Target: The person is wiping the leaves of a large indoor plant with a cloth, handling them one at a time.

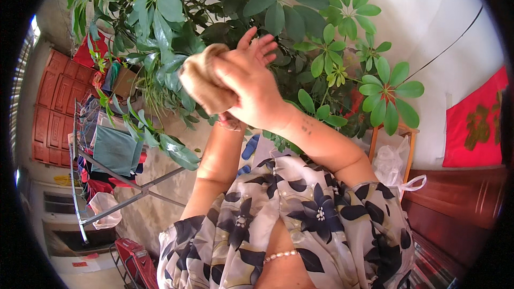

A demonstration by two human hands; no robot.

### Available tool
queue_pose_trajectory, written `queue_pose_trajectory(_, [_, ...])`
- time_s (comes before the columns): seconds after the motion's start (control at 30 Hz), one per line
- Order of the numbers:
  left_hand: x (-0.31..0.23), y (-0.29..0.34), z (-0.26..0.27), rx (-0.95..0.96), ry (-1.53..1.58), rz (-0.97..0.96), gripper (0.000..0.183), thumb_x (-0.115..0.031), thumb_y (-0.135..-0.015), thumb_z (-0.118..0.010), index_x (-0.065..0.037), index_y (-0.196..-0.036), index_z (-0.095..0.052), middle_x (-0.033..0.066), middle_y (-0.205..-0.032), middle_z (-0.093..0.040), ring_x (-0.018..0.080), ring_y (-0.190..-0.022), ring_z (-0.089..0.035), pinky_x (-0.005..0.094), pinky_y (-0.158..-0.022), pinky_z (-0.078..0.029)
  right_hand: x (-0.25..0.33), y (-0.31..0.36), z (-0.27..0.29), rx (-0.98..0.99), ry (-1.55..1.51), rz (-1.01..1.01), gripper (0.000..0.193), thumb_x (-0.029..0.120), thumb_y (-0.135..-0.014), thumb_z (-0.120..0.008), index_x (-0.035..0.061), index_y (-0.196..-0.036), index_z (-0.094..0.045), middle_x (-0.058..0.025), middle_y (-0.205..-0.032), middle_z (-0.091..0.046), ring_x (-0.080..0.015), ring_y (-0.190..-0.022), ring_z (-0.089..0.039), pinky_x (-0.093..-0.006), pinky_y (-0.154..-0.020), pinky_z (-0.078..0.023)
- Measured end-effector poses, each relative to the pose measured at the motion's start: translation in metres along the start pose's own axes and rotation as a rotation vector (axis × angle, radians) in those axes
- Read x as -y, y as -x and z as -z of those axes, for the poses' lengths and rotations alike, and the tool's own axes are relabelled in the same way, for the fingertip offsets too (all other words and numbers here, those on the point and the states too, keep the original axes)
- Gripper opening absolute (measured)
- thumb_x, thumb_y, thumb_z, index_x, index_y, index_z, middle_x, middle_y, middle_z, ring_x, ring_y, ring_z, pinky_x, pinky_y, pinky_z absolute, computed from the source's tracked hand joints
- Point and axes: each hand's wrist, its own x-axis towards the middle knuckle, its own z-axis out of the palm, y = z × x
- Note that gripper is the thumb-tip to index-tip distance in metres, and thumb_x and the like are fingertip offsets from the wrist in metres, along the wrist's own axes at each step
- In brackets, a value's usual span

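A folded brown cloth (206, 83), slightly blurred, is gripped by my right hand (257, 92), in front of the plant's dark green leaves. My left hand (260, 48) is behind the right one and the cloth, mostly hidden. Its fingers show above, stretched out and a little apart. The left forearm rises from below and passes behind the right wrist. Broad, glossy leaves of the large potted-type plant (170, 8) surround both hands; whether a leaf lies between them is hidden.
At left stands a folding drying rack (140, 187) with a grey-green cloth (115, 150) and other laundry. Blue slippers (249, 148) lie on the floor. To the right are a plastic bag (390, 161), a wooden stand (413, 150) and dark red furniture (455, 195).
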Motion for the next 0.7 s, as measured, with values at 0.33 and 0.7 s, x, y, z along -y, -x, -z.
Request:
queue_pose_trajectory(0.33, [0.001,-0.09,-0.029,0.108,0.656,0.131,0.039,-0.032,-0.096,-0.032,-0.005,-0.114,-0.053,0.0101,-0.122,-0.053,0.0258,-0.115,-0.048,0.0448,-0.101,-0.035,0.006,-0.002,0.019,-0.026,-0.078,0.134,0.053,0.007,-0.056,-0.072,0.0065,-0.106,-0.056,-0.0082,-0.089,-0.056,-0.0304,-0.08,-0.058,-0.0377,-0.066,-0.048])
queue_pose_trajectory(0.7, [-0.003,-0.078,-0.064,0.091,0.815,-0.007,0.042,-0.038,-0.089,-0.05,-0.005,-0.114,-0.054,0.013,-0.11,-0.059,0.0211,-0.106,-0.054,0.038,-0.094,-0.042,-0.007,-0.059,0.08,-0.52,-0.614,-0.394,0.029,0.009,-0.081,-0.063,0.0015,-0.108,-0.053,-0.0091,-0.09,-0.06,-0.0181,-0.073,-0.058,-0.0317,-0.065,-0.048])
